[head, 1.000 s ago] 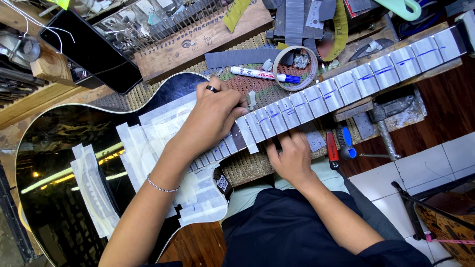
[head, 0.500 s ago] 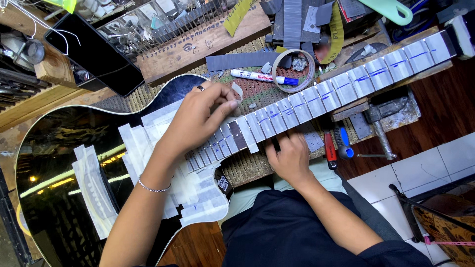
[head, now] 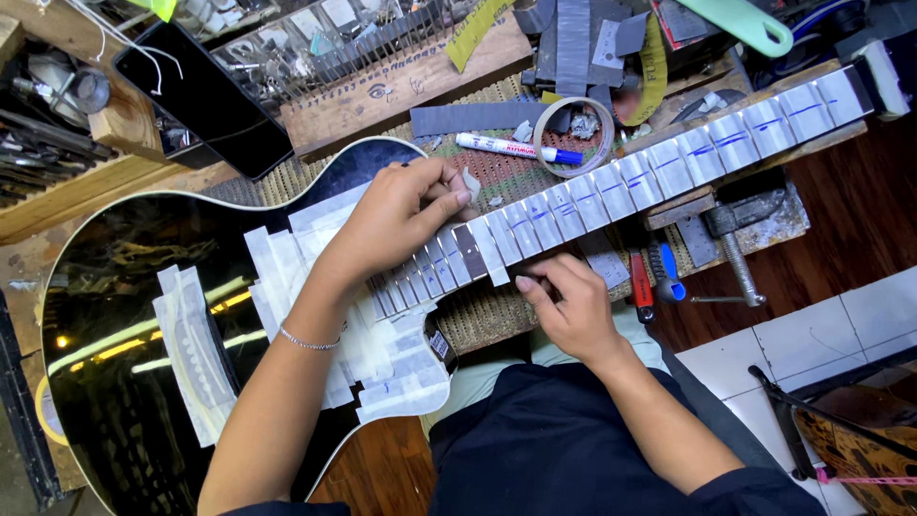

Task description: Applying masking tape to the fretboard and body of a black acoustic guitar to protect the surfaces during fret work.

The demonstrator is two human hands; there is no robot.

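Observation:
A glossy black electric guitar body (head: 124, 287) lies on the bench, its neck (head: 669, 167) running up to the right. Strips of pale masking tape with blue marks cover the fretboard, and more tape (head: 382, 354) shields the body. My left hand (head: 401, 210) hovers over the neck's base, its fingertips pinching a small piece of tape (head: 469, 184). Just below it one dark fretboard slot (head: 469, 250) is bare. My right hand (head: 568, 311) curls against the neck's near edge, pinching a small dark tool (head: 523, 279) that is mostly hidden.
A white marker with a blue cap (head: 506, 146) and a tape roll (head: 573, 134) lie beyond the neck. A metal vice (head: 735, 229) supports the neck. Red (head: 642, 285) and blue (head: 667, 272) handled tools rest near my right hand. A black tray (head: 205, 96) sits back left.
My left hand has lifted off the fretboard and drawn back toward the body, now pinching a bit of tape. My right hand has stayed by the neck's near edge.

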